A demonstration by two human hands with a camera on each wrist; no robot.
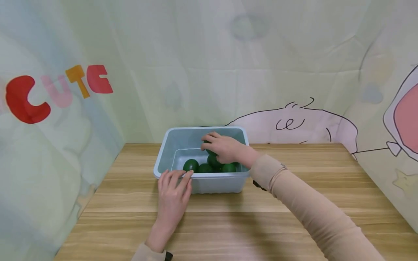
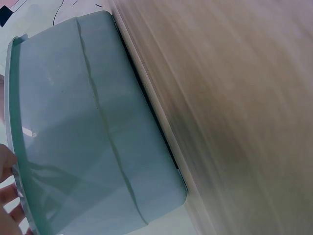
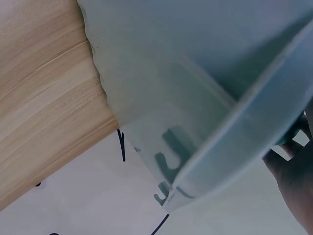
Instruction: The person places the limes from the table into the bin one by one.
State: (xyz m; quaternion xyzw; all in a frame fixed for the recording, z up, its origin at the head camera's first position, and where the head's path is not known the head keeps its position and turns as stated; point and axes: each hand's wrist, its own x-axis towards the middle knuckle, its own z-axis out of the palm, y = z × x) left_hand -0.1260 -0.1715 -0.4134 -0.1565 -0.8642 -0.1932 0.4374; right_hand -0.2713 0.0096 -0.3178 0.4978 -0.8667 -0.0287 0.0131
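A pale blue plastic bin (image 1: 215,184) stands on the wooden table. Several smooth, dark green, rounded fruits, avocado-like (image 1: 191,165), lie in its front part. My right hand (image 1: 226,148) reaches over the right side into the bin. Its fingers curl round another green fruit (image 1: 209,151), mostly hidden beneath the hand; in the right wrist view a bit of green (image 3: 292,133) shows by those fingers. My left hand (image 1: 173,194) holds the front rim near the left corner, fingers over the edge. In the left wrist view its fingertips (image 2: 7,161) touch the rim.
The wooden table (image 1: 294,203) extends to both sides and in front of the bin. A printed cloth backdrop (image 1: 196,98) hangs right behind the table and along both sides. The bin's tall walls surround the fruit.
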